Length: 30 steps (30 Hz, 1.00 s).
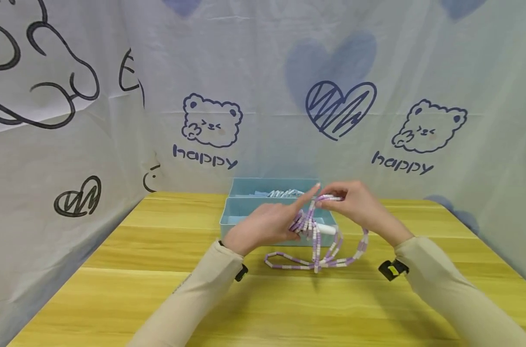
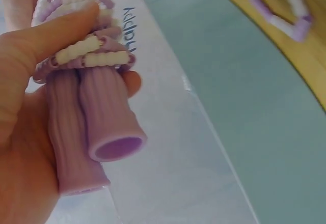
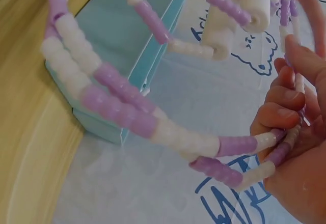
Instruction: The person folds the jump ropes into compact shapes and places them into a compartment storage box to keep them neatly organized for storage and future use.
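Note:
A beaded jump rope (image 1: 316, 250) in purple and white hangs partly wound in a bundle above the table. My left hand (image 1: 267, 224) grips the bundle, with its index finger stretched out in the head view. Two ribbed purple handle ends (image 2: 114, 124) lie side by side against the left palm, with beads wrapped around them. Their white ends (image 3: 257, 10) point the other way. In the right hand (image 1: 354, 197), fingers and thumb pinch beaded strands (image 3: 244, 145) to the right of the bundle. Loose loops droop below both hands, and the left fingers partly hide the wound part.
Behind the hands stands a light blue open box (image 1: 236, 207) with a divider. Small white-and-blue pieces (image 1: 284, 193) lie in its rear part. The yellow wooden table (image 1: 158, 270) ends at a printed cloth backdrop (image 1: 271, 96). A dark strap device (image 1: 393, 270) is on the right wrist.

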Each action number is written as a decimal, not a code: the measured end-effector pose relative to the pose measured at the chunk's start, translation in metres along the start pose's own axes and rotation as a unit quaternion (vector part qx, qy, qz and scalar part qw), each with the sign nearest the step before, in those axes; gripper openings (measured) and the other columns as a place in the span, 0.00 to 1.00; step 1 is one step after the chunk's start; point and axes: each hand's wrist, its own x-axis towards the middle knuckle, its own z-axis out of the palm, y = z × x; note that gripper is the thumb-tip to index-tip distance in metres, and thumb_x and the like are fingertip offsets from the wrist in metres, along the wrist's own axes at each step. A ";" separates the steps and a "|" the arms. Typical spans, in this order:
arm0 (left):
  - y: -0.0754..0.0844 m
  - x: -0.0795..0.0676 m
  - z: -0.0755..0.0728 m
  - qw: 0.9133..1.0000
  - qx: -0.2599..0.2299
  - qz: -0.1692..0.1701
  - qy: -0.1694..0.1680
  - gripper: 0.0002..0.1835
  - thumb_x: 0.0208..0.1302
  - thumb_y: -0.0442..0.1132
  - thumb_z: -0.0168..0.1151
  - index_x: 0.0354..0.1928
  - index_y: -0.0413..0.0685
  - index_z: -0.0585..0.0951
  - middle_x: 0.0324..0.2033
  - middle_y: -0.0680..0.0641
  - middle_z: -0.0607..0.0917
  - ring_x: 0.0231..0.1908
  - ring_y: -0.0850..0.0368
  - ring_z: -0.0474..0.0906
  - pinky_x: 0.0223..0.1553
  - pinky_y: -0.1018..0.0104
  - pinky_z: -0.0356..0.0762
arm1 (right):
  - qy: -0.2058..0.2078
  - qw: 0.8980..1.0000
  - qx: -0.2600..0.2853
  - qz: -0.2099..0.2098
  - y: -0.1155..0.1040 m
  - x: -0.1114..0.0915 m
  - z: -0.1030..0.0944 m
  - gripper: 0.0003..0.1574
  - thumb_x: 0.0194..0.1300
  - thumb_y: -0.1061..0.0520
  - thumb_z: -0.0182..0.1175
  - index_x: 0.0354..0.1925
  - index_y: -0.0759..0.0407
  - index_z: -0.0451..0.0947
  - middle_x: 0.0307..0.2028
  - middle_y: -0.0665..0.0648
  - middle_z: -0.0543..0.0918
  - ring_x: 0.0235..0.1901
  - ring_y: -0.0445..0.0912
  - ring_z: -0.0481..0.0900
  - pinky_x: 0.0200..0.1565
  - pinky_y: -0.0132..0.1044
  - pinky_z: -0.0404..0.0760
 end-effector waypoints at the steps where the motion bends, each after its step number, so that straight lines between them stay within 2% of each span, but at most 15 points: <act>1: -0.001 -0.001 0.001 1.000 0.007 0.013 0.003 0.61 0.59 0.46 0.72 0.76 0.74 0.32 0.20 0.58 0.74 0.18 0.62 0.69 0.23 0.68 0.70 | -0.006 1.000 -0.002 -0.003 0.000 0.001 0.000 0.10 0.64 0.49 0.67 0.43 0.49 0.86 0.40 0.49 0.85 0.39 0.47 0.81 0.42 0.44 0.81; 4: -0.007 -0.004 0.006 0.998 0.047 0.052 0.005 0.52 0.61 0.47 0.70 0.76 0.81 0.45 0.24 0.58 0.74 0.19 0.62 0.67 0.22 0.70 0.68 | -0.028 0.999 -0.008 -0.014 0.000 0.002 0.001 0.07 0.65 0.51 0.67 0.41 0.48 0.86 0.38 0.49 0.85 0.36 0.49 0.80 0.39 0.43 0.81; 7: -0.013 -0.007 0.010 0.993 0.084 0.078 0.003 0.44 0.63 0.49 0.68 0.75 0.79 0.54 0.29 0.59 0.76 0.21 0.64 0.68 0.23 0.72 0.68 | -0.049 0.999 -0.012 -0.014 0.000 0.003 0.001 0.09 0.63 0.48 0.68 0.41 0.46 0.87 0.38 0.47 0.86 0.32 0.48 0.78 0.34 0.41 0.79; 10: -0.018 -0.009 0.011 0.991 0.094 0.093 0.003 0.40 0.64 0.49 0.67 0.74 0.75 0.59 0.33 0.60 0.78 0.23 0.65 0.69 0.26 0.73 0.69 | -0.064 0.998 -0.001 -0.008 0.001 0.002 0.001 0.11 0.64 0.47 0.67 0.44 0.45 0.88 0.41 0.48 0.86 0.32 0.47 0.79 0.34 0.42 0.78; 15: -0.026 -0.014 0.010 0.993 0.058 0.100 0.010 0.36 0.65 0.46 0.68 0.73 0.67 0.65 0.37 0.60 0.80 0.27 0.67 0.71 0.30 0.72 0.71 | -0.082 0.997 0.009 -0.010 0.005 0.003 0.001 0.14 0.66 0.49 0.65 0.50 0.47 0.86 0.46 0.49 0.86 0.37 0.46 0.82 0.39 0.42 0.79; 19: -0.030 -0.018 0.010 0.996 0.021 0.085 0.023 0.33 0.64 0.45 0.68 0.71 0.65 0.68 0.39 0.61 0.82 0.29 0.68 0.72 0.34 0.71 0.74 | -0.085 0.996 0.008 -0.009 0.010 0.000 0.001 0.18 0.67 0.46 0.64 0.53 0.46 0.84 0.35 0.52 0.85 0.25 0.46 0.75 0.29 0.38 0.76; 22: -0.032 -0.021 0.010 0.997 -0.004 0.074 0.030 0.32 0.64 0.46 0.67 0.69 0.66 0.69 0.38 0.61 0.82 0.28 0.66 0.72 0.34 0.69 0.74 | -0.091 0.996 0.005 -0.018 0.015 -0.003 0.003 0.19 0.70 0.46 0.60 0.56 0.46 0.82 0.28 0.54 0.81 0.19 0.48 0.69 0.22 0.36 0.71; 25: -0.032 -0.023 0.010 0.997 -0.028 0.069 0.032 0.32 0.65 0.46 0.67 0.69 0.67 0.69 0.40 0.60 0.82 0.29 0.65 0.73 0.33 0.68 0.74 | -0.097 0.994 -0.002 -0.039 0.021 -0.006 0.005 0.19 0.74 0.47 0.55 0.58 0.46 0.81 0.30 0.54 0.82 0.19 0.51 0.71 0.23 0.36 0.72; 27: -0.031 -0.024 0.009 0.996 -0.040 0.068 0.032 0.31 0.65 0.47 0.67 0.69 0.67 0.69 0.43 0.59 0.83 0.32 0.65 0.75 0.35 0.68 0.75 | -0.097 0.994 -0.006 -0.047 0.023 -0.009 0.006 0.19 0.76 0.48 0.52 0.60 0.46 0.80 0.34 0.50 0.83 0.20 0.51 0.72 0.24 0.37 0.74; 30: -0.030 -0.024 0.009 0.996 -0.056 0.065 0.032 0.31 0.65 0.47 0.67 0.69 0.67 0.69 0.46 0.57 0.83 0.36 0.65 0.77 0.38 0.67 0.76 | -0.090 0.995 -0.009 -0.051 0.028 -0.012 0.008 0.20 0.76 0.48 0.52 0.60 0.47 0.79 0.35 0.50 0.84 0.21 0.48 0.72 0.26 0.37 0.75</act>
